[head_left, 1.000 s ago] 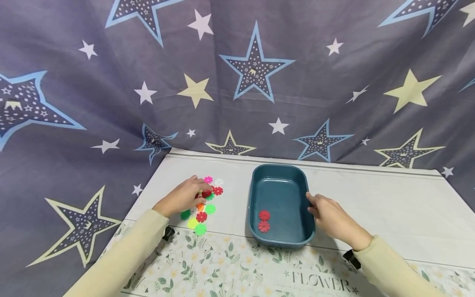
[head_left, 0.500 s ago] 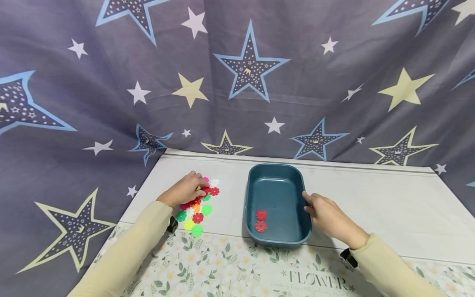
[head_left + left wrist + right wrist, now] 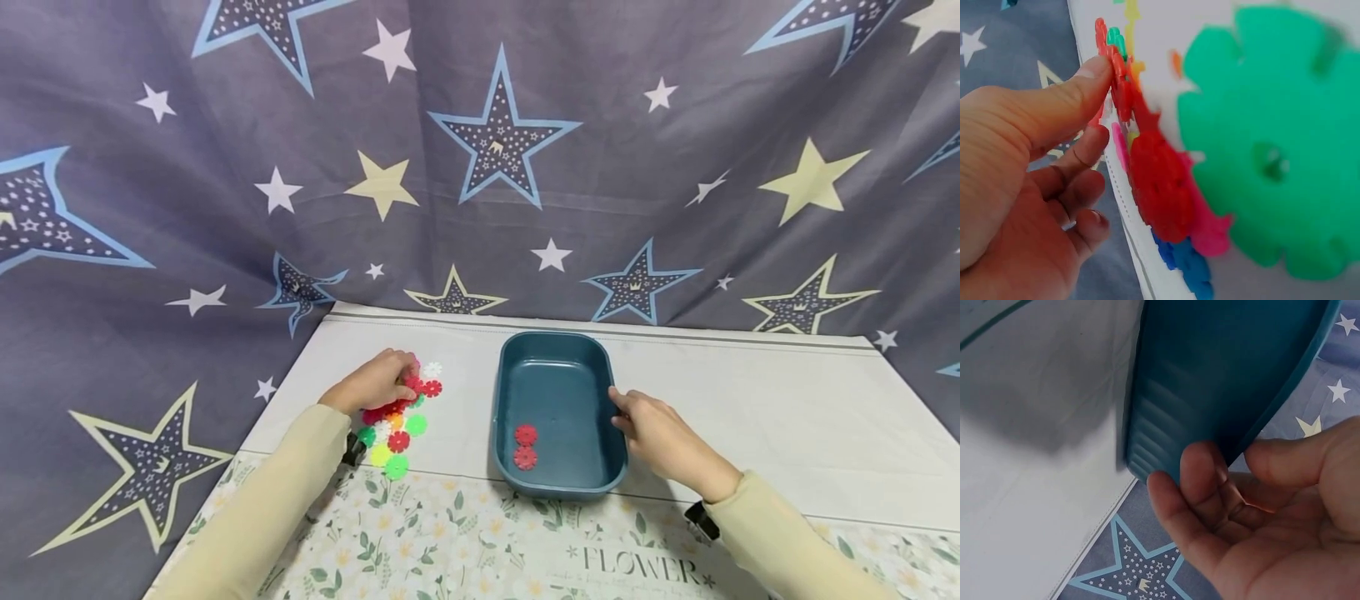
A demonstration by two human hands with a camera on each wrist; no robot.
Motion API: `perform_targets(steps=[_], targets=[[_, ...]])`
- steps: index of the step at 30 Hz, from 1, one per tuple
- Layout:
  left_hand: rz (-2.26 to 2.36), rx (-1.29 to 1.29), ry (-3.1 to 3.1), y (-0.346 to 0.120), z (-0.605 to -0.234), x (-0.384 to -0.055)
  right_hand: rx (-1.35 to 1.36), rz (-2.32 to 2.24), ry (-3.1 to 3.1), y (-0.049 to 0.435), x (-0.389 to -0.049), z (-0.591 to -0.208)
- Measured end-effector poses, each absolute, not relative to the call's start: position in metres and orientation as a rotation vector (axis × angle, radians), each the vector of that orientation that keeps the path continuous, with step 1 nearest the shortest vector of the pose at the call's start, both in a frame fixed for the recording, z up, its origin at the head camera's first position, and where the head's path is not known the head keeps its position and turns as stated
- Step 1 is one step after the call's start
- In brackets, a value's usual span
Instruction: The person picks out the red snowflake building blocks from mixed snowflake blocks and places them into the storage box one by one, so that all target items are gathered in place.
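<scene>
My left hand is over a loose pile of snowflake building discs on the left. Its thumb and index finger pinch a red snowflake disc; the index fingertip is partly hidden. Around it lie a dark red disc, blue discs and, large and close to the left wrist camera, a green disc. With thumb and fingers, my right hand grips the right rim of a dark teal plastic bin. Inside the bin, two red discs lie flat near its lower left corner.
A white cloth with a floral front band covers the table. Behind it hangs a grey star-patterned curtain. Nearest the front edge of the pile are a light green disc and a yellow disc.
The whole view has shifted slightly. My left fingers have drawn in onto a red disc at the pile's top, while my right hand keeps its grip on the bin.
</scene>
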State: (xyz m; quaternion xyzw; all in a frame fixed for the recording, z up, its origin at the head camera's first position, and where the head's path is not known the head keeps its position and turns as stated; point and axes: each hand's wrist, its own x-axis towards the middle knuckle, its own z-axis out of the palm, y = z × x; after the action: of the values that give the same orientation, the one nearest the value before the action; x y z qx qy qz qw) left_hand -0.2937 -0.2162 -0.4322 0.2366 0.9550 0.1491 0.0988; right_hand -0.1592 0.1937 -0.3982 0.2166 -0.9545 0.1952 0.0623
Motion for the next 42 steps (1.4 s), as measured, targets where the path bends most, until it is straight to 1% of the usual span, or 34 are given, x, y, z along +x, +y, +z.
perform_targets(steps=[7, 11, 15, 21, 26, 31, 35, 42], targets=[[0.626, 0.896, 2.890, -0.206, -0.430, -0.286, 0.646, 0.588, -2.897, 0.196, -0.158, -0.397], [0.743, 1.027, 2.929, -0.188, -0.416, -0.278, 0.637, 0.595, -2.909, 0.196, -0.157, -0.397], [0.824, 1.237, 2.915, -0.167, -0.401, -0.269, 0.633, 0.591, -2.908, 0.197, -0.157, -0.398], [0.810, 1.541, 2.836, -0.137, -0.383, -0.259, 0.630, 0.588, -2.898, 0.196, -0.157, -0.399], [0.804, 1.643, 2.772, -0.116, -0.377, -0.252, 0.629, 0.585, -2.897, 0.196, -0.158, -0.399], [0.714, 1.762, 2.706, -0.093, -0.381, -0.250, 0.628, 0.568, -2.905, 0.195, -0.158, -0.399], [0.543, 1.761, 2.711, -0.074, -0.388, -0.251, 0.634, 0.564, -2.908, 0.195, -0.159, -0.399], [0.239, 1.520, 2.788, -0.049, -0.402, -0.257, 0.635, 0.570, -2.904, 0.193, -0.160, -0.399]])
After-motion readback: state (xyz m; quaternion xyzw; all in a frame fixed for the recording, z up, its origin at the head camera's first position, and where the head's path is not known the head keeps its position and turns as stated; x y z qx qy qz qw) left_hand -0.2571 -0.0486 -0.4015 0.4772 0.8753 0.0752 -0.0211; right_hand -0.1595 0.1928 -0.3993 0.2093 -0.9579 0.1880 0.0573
